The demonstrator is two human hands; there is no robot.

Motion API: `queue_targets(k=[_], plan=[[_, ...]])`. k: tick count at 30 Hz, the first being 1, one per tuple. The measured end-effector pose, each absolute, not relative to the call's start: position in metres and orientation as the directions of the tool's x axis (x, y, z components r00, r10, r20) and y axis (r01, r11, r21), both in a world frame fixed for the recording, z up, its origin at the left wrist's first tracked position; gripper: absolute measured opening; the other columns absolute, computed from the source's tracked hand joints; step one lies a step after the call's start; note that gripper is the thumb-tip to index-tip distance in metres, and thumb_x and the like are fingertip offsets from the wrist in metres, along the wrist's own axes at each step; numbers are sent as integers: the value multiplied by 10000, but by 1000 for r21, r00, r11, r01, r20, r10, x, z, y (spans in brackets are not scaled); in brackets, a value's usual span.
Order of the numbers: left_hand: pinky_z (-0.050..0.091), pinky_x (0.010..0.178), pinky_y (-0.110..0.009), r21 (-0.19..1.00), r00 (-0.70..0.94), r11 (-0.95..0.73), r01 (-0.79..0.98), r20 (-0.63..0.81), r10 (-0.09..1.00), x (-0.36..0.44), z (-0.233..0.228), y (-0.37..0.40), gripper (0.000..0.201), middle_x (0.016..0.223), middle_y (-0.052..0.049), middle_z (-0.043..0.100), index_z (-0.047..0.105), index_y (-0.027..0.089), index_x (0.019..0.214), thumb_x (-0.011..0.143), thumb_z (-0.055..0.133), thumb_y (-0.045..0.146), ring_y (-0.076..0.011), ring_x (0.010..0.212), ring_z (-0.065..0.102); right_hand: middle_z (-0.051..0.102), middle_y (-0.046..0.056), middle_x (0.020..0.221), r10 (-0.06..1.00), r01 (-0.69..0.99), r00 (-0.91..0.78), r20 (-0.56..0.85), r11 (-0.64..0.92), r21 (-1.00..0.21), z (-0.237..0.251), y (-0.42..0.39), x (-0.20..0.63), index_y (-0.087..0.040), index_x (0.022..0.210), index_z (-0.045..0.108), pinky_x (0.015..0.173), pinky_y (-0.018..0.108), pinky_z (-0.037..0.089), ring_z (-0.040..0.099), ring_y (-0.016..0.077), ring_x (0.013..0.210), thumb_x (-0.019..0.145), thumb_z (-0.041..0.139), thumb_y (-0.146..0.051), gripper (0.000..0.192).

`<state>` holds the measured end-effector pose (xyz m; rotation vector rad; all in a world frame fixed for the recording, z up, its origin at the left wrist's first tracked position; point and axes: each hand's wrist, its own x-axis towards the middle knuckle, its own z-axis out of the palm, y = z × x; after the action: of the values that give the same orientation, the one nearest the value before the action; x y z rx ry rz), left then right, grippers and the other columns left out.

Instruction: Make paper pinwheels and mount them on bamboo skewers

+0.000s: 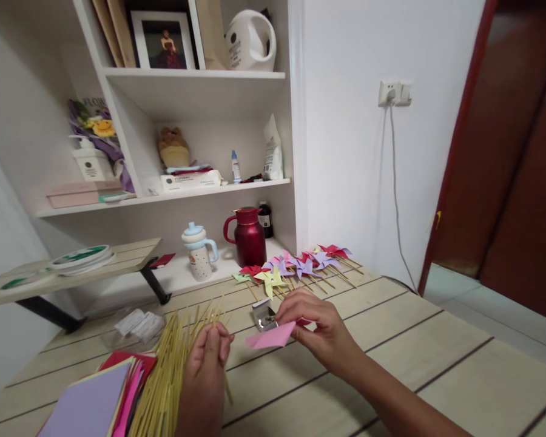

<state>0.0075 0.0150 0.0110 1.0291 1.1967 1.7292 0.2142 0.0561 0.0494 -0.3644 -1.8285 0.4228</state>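
My left hand (208,358) is closed, thumb against fingers, around a thin bamboo stick (228,391) whose lower end shows below the hand. Beside it lies a bundle of similar sticks (164,370). A folded piece of pink paper (273,336) is held in my right hand (316,321). The fingertips of that hand reach to the edge of a small open box (264,315) with small shiny pieces inside. Whether they pinch one of those pieces is hidden. Behind the box lie several paper pinwheels (273,280) on sticks.
At the left front is a stack of coloured paper (88,400), with a clear tray (113,334) of white packets behind it. A small raised shelf (136,247) bears plates. A speckled cup (201,258) and a red jug (250,240) stand at the back, before the white shelving (209,100).
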Motion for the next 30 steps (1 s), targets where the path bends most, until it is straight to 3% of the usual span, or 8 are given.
queue_targets(k=[6, 10, 14, 20, 24, 30], plan=[[369, 542, -235, 958, -344, -187, -217, 104, 933, 18, 6, 15, 454, 577, 62, 440, 639, 213, 837, 724, 659, 652, -113, 556, 417, 733, 51, 830, 405, 0, -329, 853, 903, -429, 45, 56, 207, -195, 840, 714, 779, 353, 468, 661, 180, 799, 872, 687, -156, 58], [350, 527, -235, 966, -419, -154, -206, 55, 906, 11, -2, 16, 520, 548, 64, 434, 662, 192, 915, 710, 660, 670, -113, 542, 423, 737, 53, 850, 374, -6, -309, 874, 919, -395, 41, 58, 206, -211, 869, 714, 767, 348, 475, 657, 185, 817, 879, 677, -167, 58], [330, 519, -223, 921, -451, -210, -328, 43, 892, 3, -6, 20, 497, 519, 86, 377, 664, 180, 958, 728, 682, 620, -91, 504, 364, 737, 50, 855, 368, 9, -308, 877, 923, -384, 40, 58, 206, -222, 881, 712, 763, 346, 476, 654, 184, 822, 879, 672, -153, 80], [347, 559, -214, 880, -512, -353, -319, 154, 845, 3, 4, 20, 459, 500, 98, 352, 652, 185, 1009, 785, 649, 586, -79, 497, 325, 741, 49, 865, 334, 40, -301, 893, 940, -338, 38, 59, 204, -226, 888, 711, 770, 353, 476, 650, 187, 831, 869, 667, -118, 118], [340, 541, -208, 901, -503, -336, -273, 164, 849, 6, 3, 19, 493, 502, 96, 370, 647, 178, 1026, 799, 611, 614, -76, 490, 333, 740, 45, 844, 340, 56, -313, 887, 939, -340, 37, 60, 203, -223, 865, 705, 753, 345, 476, 652, 183, 813, 866, 680, -134, 93], [224, 390, -166, 906, -560, -256, -337, 25, 828, 0, -11, 20, 511, 447, 118, 349, 640, 193, 968, 715, 681, 634, -43, 387, 288, 748, 47, 833, 345, 90, -302, 889, 938, -333, 33, 61, 199, -232, 861, 713, 756, 352, 477, 656, 187, 803, 903, 654, -232, 73]])
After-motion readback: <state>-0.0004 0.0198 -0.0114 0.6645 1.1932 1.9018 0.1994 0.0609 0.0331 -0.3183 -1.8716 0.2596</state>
